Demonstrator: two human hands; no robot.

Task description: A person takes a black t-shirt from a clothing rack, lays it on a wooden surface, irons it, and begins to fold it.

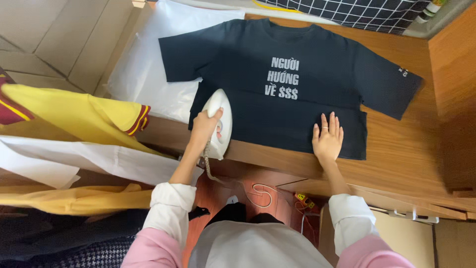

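Note:
A dark navy T-shirt (297, 94) with pale lettering on its chest lies spread flat on a wooden table (396, 159). My left hand (204, 128) grips the handle of a white iron (219, 119), which rests on the shirt's lower left corner near the table's front edge. My right hand (327, 139) lies flat with fingers spread on the shirt's lower hem, pressing the cloth down. The iron's cord (248, 191) trails down below the table edge.
A white sheet (144, 69) lies under the shirt's left sleeve. A yellow garment with red-striped cuffs (84, 116) sits to the left, above white and mustard cloth. A dark checked fabric (357, 12) lies at the back. A wooden panel (453, 64) stands at right.

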